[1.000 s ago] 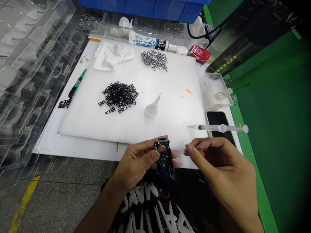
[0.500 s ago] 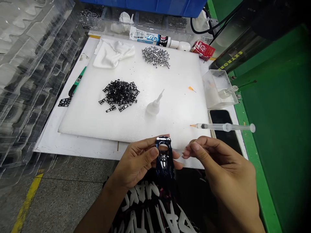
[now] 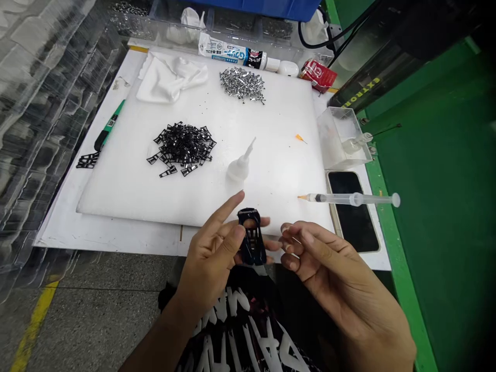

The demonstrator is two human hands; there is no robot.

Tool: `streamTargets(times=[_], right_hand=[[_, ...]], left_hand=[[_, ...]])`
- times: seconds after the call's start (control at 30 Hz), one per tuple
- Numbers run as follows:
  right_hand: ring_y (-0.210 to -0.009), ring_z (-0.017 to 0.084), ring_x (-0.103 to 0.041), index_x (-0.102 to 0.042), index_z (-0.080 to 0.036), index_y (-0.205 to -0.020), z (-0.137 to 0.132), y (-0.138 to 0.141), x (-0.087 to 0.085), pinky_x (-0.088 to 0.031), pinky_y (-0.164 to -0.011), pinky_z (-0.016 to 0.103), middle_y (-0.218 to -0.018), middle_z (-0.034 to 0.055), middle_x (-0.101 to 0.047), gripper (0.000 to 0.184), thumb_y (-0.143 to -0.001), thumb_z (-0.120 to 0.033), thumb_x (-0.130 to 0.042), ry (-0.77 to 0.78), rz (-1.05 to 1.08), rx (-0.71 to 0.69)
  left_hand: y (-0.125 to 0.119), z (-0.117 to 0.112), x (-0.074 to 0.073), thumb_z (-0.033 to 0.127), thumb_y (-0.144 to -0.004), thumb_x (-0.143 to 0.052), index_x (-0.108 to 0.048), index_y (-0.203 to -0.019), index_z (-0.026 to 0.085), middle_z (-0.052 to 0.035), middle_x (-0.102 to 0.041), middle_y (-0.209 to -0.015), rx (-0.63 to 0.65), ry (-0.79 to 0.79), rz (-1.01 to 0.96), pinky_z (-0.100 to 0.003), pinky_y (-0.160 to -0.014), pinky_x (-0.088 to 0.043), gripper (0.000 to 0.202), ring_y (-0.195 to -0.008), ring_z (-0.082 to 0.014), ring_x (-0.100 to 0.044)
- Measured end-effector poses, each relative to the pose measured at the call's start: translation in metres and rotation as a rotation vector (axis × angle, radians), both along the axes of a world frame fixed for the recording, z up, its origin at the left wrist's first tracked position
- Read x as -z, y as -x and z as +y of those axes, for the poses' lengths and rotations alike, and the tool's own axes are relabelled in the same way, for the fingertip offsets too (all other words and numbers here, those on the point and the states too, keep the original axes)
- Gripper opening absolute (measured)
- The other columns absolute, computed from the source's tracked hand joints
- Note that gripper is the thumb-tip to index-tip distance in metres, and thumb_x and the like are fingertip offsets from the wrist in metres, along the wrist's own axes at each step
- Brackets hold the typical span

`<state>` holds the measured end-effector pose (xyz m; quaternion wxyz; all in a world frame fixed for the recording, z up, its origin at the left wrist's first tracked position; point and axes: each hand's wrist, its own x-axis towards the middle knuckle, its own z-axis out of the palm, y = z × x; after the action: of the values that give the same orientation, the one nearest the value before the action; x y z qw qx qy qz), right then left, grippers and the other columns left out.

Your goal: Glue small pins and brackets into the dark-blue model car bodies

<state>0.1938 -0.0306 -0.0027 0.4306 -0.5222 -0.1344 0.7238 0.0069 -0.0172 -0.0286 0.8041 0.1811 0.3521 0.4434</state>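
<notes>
Just one car shell [image 3: 251, 240] in left hand [image 3: 209, 258].

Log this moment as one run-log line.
left hand: holds glossy black openwork part | right hand: empty, beside it | nearby: orange-tipped syringe on white foam board
</notes>
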Motion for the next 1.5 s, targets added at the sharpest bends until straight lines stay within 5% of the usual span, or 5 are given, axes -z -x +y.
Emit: streamTargets(times=[0.17,0.37,0.6,1.13,1.5], right_hand=[[-0.084,0.008,-0.064,-0.079,-0.025,-0.101,-0.005,0.009,-0.003,-0.056,-0.082,0.015,-0.107,0.0023,-0.071,0.013,-0.090,-0.027,-0.076,-0.085,-0.136,-0.007],[-0.095,0.009,-0.065,-0.081,-0.024,-0.097,-0.006,0.019,-0.010,-0.054,-0.083,0.012,-0.106,0.0008,-0.067,0.010,-0.087,-0.027,-0.079,-0.218,-0.316,-0.067],[-0.107,0.010,-0.066,-0.080,-0.028,-0.096,-0.011,0.018,-0.010,-0.053,-0.091,0.011,-0.114,-0.0008,-0.067,0.008,-0.088,-0.029,-0.079,-0.268,-0.501,-0.125],[-0.097,0.007,-0.064,-0.076,-0.028,-0.113,-0.029,0.039,-0.023,-0.054,-0.086,0.016,-0.114,-0.0004,-0.065,0.028,-0.092,-0.010,-0.070,-0.702,-1.363,-0.104],[-0.093,0.010,-0.068,-0.078,-0.031,-0.099,-0.018,0.024,-0.020,-0.058,-0.079,0.011,-0.106,0.0001,-0.069,0.009,-0.095,-0.035,-0.071,-0.260,-0.576,-0.185]], left_hand=[[-0.004,-0.007,-0.024,0.029,-0.096,-0.065,-0.077,-0.113,0.035,0.0013,-0.075,-0.120,0.028,-0.215,0.475,-0.025,-0.088,-0.065,0.021,-0.106,-0.0175,-0.073],[-0.009,-0.008,-0.023,0.022,-0.093,-0.069,-0.078,-0.107,0.033,0.0037,-0.073,-0.116,0.003,-0.408,0.720,-0.016,-0.079,-0.061,0.020,-0.098,-0.0104,-0.072],[-0.011,-0.009,-0.017,0.018,-0.092,-0.068,-0.080,-0.104,0.021,-0.0023,-0.073,-0.121,-0.059,-0.472,0.759,-0.020,-0.099,-0.060,0.017,-0.117,-0.0146,-0.067],[-0.009,-0.011,-0.012,0.010,-0.088,-0.068,-0.079,-0.090,0.020,-0.0005,-0.076,-0.108,-0.155,-0.427,0.868,-0.016,-0.089,-0.061,0.015,-0.109,-0.0132,-0.071],[-0.002,-0.005,-0.019,0.017,-0.094,-0.067,-0.082,-0.096,0.023,-0.0029,-0.078,-0.114,-0.022,-0.201,0.529,-0.013,-0.092,-0.062,0.016,-0.126,-0.0160,-0.066]])
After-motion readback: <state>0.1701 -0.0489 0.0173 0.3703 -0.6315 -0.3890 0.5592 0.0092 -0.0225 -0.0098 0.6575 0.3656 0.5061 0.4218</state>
